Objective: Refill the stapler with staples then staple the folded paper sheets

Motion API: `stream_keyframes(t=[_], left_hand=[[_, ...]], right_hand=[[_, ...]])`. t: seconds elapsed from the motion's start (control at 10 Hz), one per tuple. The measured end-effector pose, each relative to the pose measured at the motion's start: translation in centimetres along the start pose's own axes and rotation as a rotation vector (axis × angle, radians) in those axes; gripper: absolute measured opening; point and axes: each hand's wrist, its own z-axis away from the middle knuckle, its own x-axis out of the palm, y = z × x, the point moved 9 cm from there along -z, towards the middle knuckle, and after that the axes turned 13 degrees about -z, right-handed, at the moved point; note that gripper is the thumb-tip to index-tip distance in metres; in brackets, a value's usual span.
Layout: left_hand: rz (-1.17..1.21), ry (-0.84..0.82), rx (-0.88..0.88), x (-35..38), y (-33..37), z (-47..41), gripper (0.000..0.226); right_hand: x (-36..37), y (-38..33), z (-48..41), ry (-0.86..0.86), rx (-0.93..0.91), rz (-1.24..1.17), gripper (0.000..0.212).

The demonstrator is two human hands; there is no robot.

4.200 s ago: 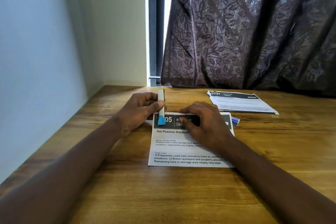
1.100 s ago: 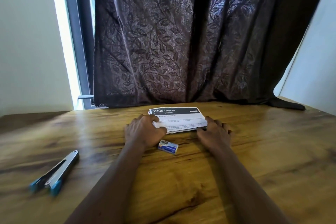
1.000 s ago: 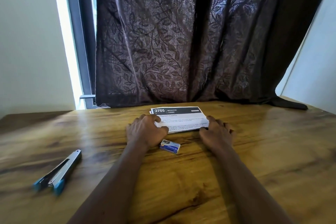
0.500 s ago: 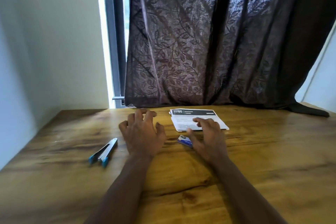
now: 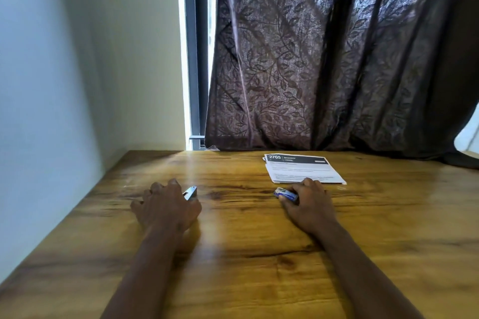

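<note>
Your two bare forearms reach forward over a glossy brown wooden counter (image 5: 246, 254) with dark grain lines. Your left hand (image 5: 166, 208) lies palm down on the left part of the counter, fingers curled over a silver metal stapler (image 5: 190, 192). Its grip is closed around the stapler, and only the shiny tip shows, poking out between thumb and forefinger. The rest is hidden under the hand, so you cannot tell whether the stapler rests on the wood or is lifted off it. Your right hand (image 5: 309, 206) is well apart from the left, on the right part of the counter. Its grip is narrowed to a pinch, with thumb and curled fingers holding a small blue and white cardboard box of staples (image 5: 285, 193) low at the wood. Just beyond the box lies a stack of folded white paper sheets (image 5: 303, 168) with a black header band printed 2705, flat on the counter near its far edge. The stack's near edge meets your right knuckles in the view; whether they touch cannot be told. Behind the counter hangs a dark brown curtain (image 5: 324, 59) patterned with leaves. To its left is a narrow bright gap with a dark grey window frame (image 5: 193, 59), then a pale wall (image 5: 64, 59).
</note>
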Motion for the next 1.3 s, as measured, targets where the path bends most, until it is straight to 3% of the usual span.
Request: stream_keyframes(t=[0.1, 0.2, 0.3, 0.5, 0.6, 0.7, 0.9, 1.1, 1.3], left_hand=[[0.066, 0.013, 0.015, 0.0, 0.2, 0.0, 0.036], [0.226, 0.077, 0.074, -1.1, 1.6, 0.8, 0.031], [0.406, 0.131, 0.182, -2.2, 4.8, 2.3, 0.033], [0.665, 0.157, 0.351, -4.0, 14.1, 6.9, 0.024], [0.627, 0.114, 0.373, -3.5, 18.9, 8.1, 0.024], [0.437, 0.085, 0.369, -2.4, 22.5, 9.4, 0.030], [0.222, 0.041, 0.436, 0.2, 25.7, 11.4, 0.039], [0.323, 0.043, 0.537, -1.5, 23.3, 12.4, 0.074], [0.186, 0.275, 0.583, -6.5, 14.0, 9.6, 0.074]], right_hand=[[-0.9, 0.7, 0.2, 0.083, 0.031, -0.122, 0.038], [-3.7, 3.0, 1.0, 0.276, 0.120, -0.226, 0.038], [-7.1, 7.0, 2.5, 0.395, 0.220, -0.102, 0.041], [-8.9, 13.4, 4.1, 0.364, 0.347, -0.310, 0.041], [-8.6, 12.9, 3.8, 0.330, 0.362, -0.209, 0.039], [-8.4, 12.3, 3.7, 0.281, 0.360, -0.055, 0.044], [-7.6, 11.5, 3.4, 0.190, 0.339, 0.116, 0.052], [-8.9, 9.9, 4.6, 0.230, 0.299, 0.016, 0.066], [-10.6, 5.4, 7.5, 0.388, 0.046, -0.047, 0.057]])
